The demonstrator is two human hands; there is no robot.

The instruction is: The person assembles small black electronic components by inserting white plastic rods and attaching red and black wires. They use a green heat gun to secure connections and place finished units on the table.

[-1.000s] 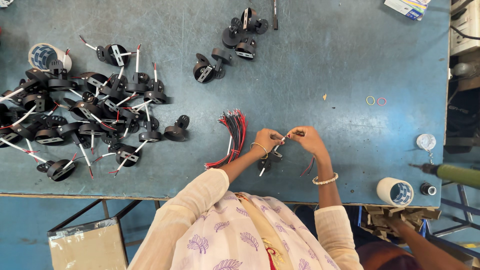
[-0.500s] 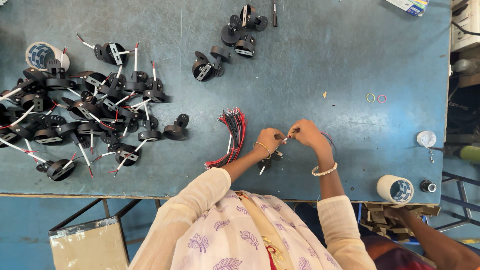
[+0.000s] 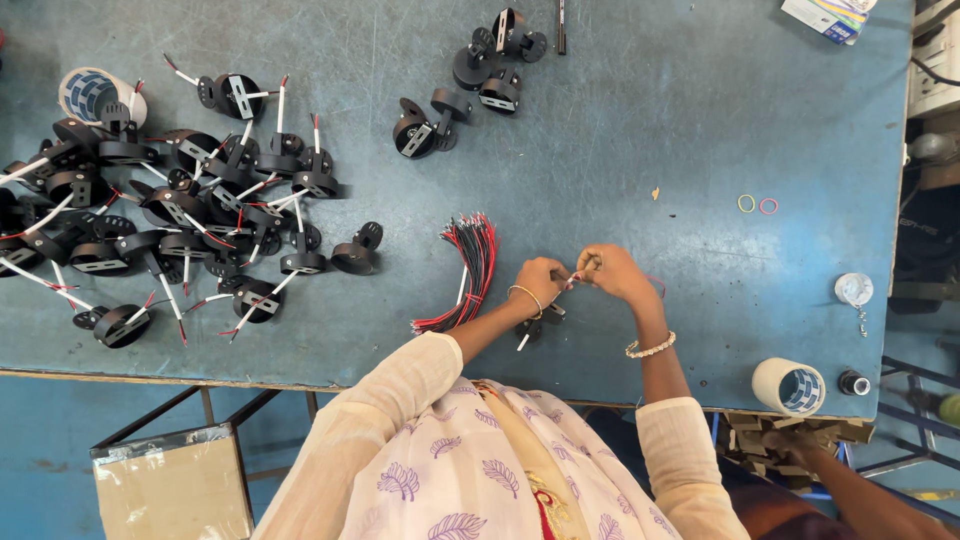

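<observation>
Blue-green and scuffed, the workbench (image 3: 640, 150) fills the head view, and right at its near edge the two hands meet over a small wired part. The left hand (image 3: 540, 283) is pinched closed on that small black part (image 3: 535, 325), whose white lead pokes out toward the bench edge, while the right hand (image 3: 612, 272) is clenched finely on the thin wire ends (image 3: 578, 277) between the two hands. Compared with a second ago the hands sit a touch tighter together and the wire ends are drawn up between the fingertips, so my read is that the joining of the leads is under way, not finished. Just beside the left hand, on the side away from the right, lies the bundle of red and black wires (image 3: 465, 275), fanned out flat. Well beyond that bundle sprawls the big heap of black fittings (image 3: 170, 215) with white leads, a tape roll (image 3: 95, 92) at its far corner. Across the bench from the hands sit a few more black fittings (image 3: 470, 85). Out past the right hand: two small rubber rings (image 3: 757, 204), and a white tape roll (image 3: 788, 386) at the near edge. A cardboard box (image 3: 170, 485) stands on the floor under the bench, and another person's arm (image 3: 850, 495) shows at the lower corner.
</observation>
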